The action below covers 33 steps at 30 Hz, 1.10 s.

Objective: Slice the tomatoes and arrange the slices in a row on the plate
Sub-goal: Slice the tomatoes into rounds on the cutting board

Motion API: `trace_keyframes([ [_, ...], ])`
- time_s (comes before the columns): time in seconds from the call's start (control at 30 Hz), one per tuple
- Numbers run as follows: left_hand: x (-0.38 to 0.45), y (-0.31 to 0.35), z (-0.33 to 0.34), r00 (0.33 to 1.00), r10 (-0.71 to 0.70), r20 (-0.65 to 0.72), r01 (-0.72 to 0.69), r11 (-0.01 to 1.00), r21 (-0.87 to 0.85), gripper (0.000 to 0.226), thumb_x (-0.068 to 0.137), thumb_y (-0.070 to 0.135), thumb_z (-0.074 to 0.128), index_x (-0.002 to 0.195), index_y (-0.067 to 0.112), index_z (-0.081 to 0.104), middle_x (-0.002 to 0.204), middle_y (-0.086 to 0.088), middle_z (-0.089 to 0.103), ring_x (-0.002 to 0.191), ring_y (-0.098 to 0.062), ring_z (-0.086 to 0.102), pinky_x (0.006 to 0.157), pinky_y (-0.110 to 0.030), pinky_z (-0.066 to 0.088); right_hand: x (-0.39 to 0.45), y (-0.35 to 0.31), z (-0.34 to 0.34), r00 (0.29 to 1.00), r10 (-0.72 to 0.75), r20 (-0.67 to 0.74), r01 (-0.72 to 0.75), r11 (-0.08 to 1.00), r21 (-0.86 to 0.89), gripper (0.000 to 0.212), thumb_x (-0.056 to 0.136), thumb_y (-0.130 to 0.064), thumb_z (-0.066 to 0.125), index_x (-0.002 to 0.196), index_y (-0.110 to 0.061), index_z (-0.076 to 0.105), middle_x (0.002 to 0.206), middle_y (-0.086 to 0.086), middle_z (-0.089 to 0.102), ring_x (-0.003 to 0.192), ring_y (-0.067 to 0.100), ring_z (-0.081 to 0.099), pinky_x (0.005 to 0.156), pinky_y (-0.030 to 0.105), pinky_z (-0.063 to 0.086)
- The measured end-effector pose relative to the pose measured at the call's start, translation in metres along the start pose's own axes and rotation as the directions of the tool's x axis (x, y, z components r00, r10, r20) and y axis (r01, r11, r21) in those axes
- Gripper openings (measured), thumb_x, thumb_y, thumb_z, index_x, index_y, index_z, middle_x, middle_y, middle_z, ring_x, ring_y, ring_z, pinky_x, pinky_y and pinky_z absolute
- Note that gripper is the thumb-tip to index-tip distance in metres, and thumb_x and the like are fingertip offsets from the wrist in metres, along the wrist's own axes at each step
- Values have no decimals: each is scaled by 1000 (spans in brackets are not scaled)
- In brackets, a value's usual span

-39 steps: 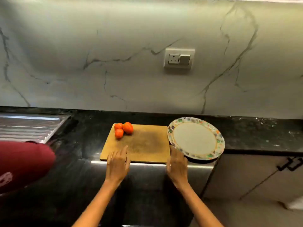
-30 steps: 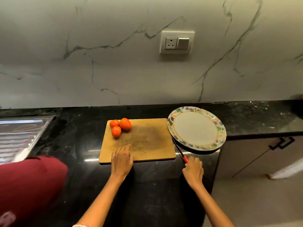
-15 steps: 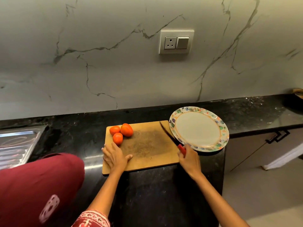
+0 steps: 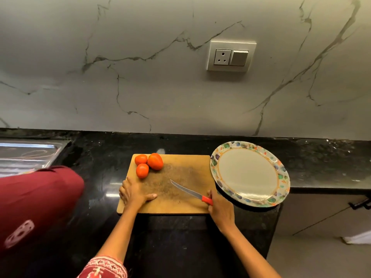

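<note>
Three whole red tomatoes sit bunched at the far left corner of a wooden cutting board. My left hand rests flat on the board's near left part, just below the tomatoes, fingers spread. My right hand grips the red handle of a knife at the board's near right edge; its blade points up-left over the board. An oval plate with a coloured patterned rim lies right of the board, with nothing on it.
The black stone counter runs along a marble wall with a socket. A steel sink drainer lies far left. A dark red cloth-covered shape fills the lower left. Right of the plate the counter drops to a cabinet handle.
My right hand picked up the knife from beside the plate and swung its blade over the board. My left hand slid further onto the board toward the tomatoes.
</note>
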<state>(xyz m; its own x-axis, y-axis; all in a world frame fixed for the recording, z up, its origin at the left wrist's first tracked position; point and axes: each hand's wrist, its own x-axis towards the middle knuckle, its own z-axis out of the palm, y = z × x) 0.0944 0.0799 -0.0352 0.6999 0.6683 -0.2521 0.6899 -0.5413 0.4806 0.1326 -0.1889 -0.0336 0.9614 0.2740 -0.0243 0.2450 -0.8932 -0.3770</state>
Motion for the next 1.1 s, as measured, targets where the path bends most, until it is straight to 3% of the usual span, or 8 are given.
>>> trace_keyframes([
  [0.13,-12,3,7,1000,-4,-15,4,1000,-26,128,52,46,86,144,6,5,142,-18,22,132,-37,21,112,-43,17,3,9,-4,1000,10,3,-10,1000,-3,14,91,-23,54,105,-19,51,89,-2,67,80,18,65,66,28,46],
  [0.33,-17,5,7,1000,-1,3,1,1000,-13,130,53,44,87,145,12,2,143,-18,19,132,-38,20,111,-45,20,15,0,-10,996,60,-66,-62,998,-23,18,93,-17,50,110,-11,48,91,6,68,81,25,67,61,30,44],
  [0.47,-11,12,0,999,-39,32,39,999,2,130,49,42,88,146,17,4,139,-18,27,129,-37,25,108,-48,25,36,-8,-12,989,129,-75,-121,988,100,16,93,-17,53,107,-11,49,93,7,66,84,25,64,62,30,41],
  [0.6,3,24,-7,987,107,-123,-122,985,-119,95,65,36,81,139,11,27,132,-19,39,123,-37,33,100,-45,33,51,-11,-12,978,199,-68,-167,932,323,16,90,-20,60,102,-12,54,92,5,66,84,23,64,66,28,44],
  [0.77,11,38,-5,966,190,-175,-219,962,-163,59,81,22,70,128,5,39,129,-18,45,118,-35,44,94,-42,38,62,-12,-1,968,234,91,-247,824,509,19,84,-34,67,85,-24,52,83,-1,65,79,17,63,77,35,53],
  [0.93,10,31,9,956,170,-240,-222,952,-212,44,82,12,66,119,0,43,121,-21,50,111,-36,50,93,-43,40,63,-16,2,966,188,177,-256,784,566,36,79,-52,66,90,-18,62,82,-1,65,77,17,64,71,32,51],
  [1.0,2,29,16,927,249,-282,-314,924,-217,45,79,7,68,117,0,46,116,-20,53,106,-34,52,90,-41,41,63,-17,5,973,178,147,-230,764,602,36,85,-48,61,83,-12,64,75,5,64,73,21,63,71,37,52],
  [1.1,-15,27,30,835,491,-247,-540,818,-200,49,74,4,72,117,4,51,115,-9,53,105,-20,50,89,-28,38,63,-17,12,983,163,82,-178,757,629,28,92,-29,55,76,-8,63,70,11,63,69,27,61,69,43,51],
])
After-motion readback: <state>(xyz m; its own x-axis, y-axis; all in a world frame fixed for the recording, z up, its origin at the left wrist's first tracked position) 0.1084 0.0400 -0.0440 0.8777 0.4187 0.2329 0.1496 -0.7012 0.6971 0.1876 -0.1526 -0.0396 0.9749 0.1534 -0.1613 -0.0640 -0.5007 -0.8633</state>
